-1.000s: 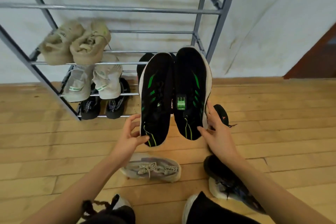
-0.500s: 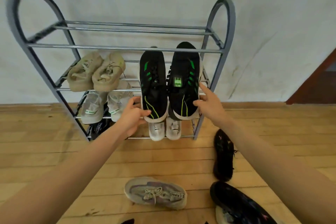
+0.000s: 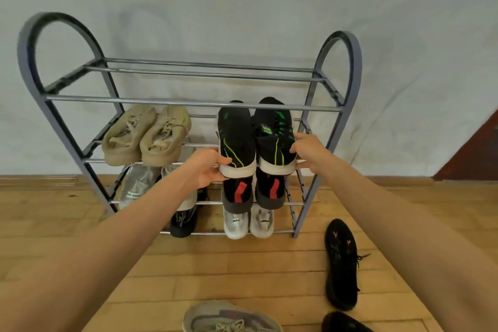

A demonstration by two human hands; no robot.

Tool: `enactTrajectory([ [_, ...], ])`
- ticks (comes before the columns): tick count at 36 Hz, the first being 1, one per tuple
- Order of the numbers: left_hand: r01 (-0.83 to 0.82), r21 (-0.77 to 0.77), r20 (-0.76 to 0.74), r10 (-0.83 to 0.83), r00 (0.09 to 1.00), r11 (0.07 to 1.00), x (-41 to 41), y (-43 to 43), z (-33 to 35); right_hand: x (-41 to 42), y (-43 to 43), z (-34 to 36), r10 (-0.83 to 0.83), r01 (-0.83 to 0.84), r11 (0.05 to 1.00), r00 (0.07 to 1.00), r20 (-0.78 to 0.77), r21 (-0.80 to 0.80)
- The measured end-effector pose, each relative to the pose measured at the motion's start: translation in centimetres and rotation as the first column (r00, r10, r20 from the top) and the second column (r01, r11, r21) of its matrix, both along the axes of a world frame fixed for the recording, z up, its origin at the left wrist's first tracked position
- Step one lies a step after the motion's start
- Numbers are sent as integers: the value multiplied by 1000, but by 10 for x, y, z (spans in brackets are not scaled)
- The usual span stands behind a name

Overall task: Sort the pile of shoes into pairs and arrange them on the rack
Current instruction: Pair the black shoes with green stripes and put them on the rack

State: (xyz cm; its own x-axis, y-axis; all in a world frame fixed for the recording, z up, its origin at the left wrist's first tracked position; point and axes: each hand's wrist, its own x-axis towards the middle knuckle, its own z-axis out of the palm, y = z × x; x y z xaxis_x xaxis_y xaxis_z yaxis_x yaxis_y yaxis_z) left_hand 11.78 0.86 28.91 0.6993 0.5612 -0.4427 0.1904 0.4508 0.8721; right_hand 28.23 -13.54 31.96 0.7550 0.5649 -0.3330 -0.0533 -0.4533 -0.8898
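Both arms reach forward to the grey metal rack (image 3: pixel 334 105), which stands against a pale wall on a wooden floor (image 3: pixel 242 264). The left hand (image 3: pixel 204 170) has its fingers closed around the heel of the left black-and-green shoe (image 3: pixel 235 140), thumb on top of the white sole edge. The right hand (image 3: pixel 307 149) grips the heel side of the right black-and-green shoe (image 3: pixel 273 137), fingers wrapped against its outer flank. The two shoes sit side by side, touching, toes pointing to the wall, on the second shelf from the top at its right end. On the same shelf at the left rests a beige pair (image 3: pixel 147 135). Below the green shoes is a black-and-red pair (image 3: pixel 253 191), and under that a white pair (image 3: pixel 248 221). On the floor lie a black shoe (image 3: pixel 341 264) to the right and a grey shoe (image 3: pixel 229 318) near the bottom edge.
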Motion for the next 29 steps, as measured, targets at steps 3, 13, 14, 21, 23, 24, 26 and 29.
enactTrajectory([
  [3,17,7,-37,-17,999,1000,4,4,5,3,4,-1,-19,19,1000,999,-41,7],
  [13,5,-65,-43,-8,999,998,7,8,4,10,5,-2,-12,8,997,998,-60,-78],
  [14,0,-69,-40,-3,999,998,7,8,4,11,5,-2,-13,8,997,998,-59,-78],
  [21,1,-73,-49,-4,999,997,9,9,2,13,9,-6,-40,40,994,999,-2,-105],
  [23,8,-77,-57,-13,998,997,9,9,3,12,9,-6,-36,36,994,999,5,-107],
  [24,10,-73,-59,-15,998,997,10,9,4,12,9,-6,-33,35,994,999,15,-105],
  [26,20,-37,-62,-22,998,999,12,9,5,12,9,-7,-44,49,994,998,51,-97],
  [29,20,29,-56,-18,998,999,15,10,4,17,8,-14,-97,111,990,982,159,-81],
])
